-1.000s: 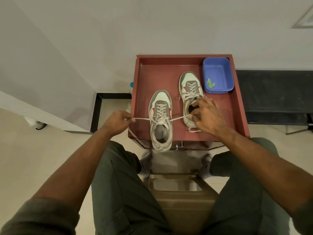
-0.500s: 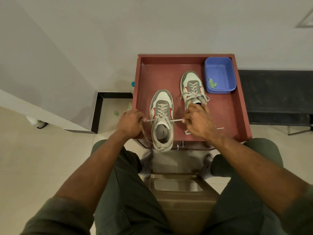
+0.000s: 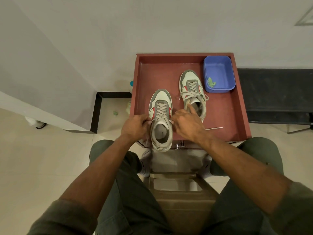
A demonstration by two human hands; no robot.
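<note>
- Closest to the camera, two forearms reach forward over knees in dark green trousers [image 3: 128, 200], with a beige step stool [image 3: 177, 185] on the floor between the legs.
- Just beyond, the left hand [image 3: 135, 127] has its fingers curled and pinches the lace [image 3: 166, 120] at the left side of the near shoe [image 3: 160, 99]; a loose end hangs down below that hand, past the tray's front edge.
- Across the shoe's opening, the right hand [image 3: 188, 126] pinches the same lace at the right side, fingers curled, with one finger sticking out toward the far shoe [image 3: 192, 82].
- The near shoe, grey and white with red patches, stands toe away at the front of the red tray [image 3: 160, 73], its heel over the front edge.
- Right of the right hand, a lace tip lies flat on the tray.
- The far shoe stands further back and to the right, its laces loose.
- A blue tub [image 3: 220, 89] sits in the tray's far right corner, just beside that shoe, holding a green scrap [image 3: 211, 82].
- A black bench [image 3: 274, 92] runs along the wall to the right.
</note>
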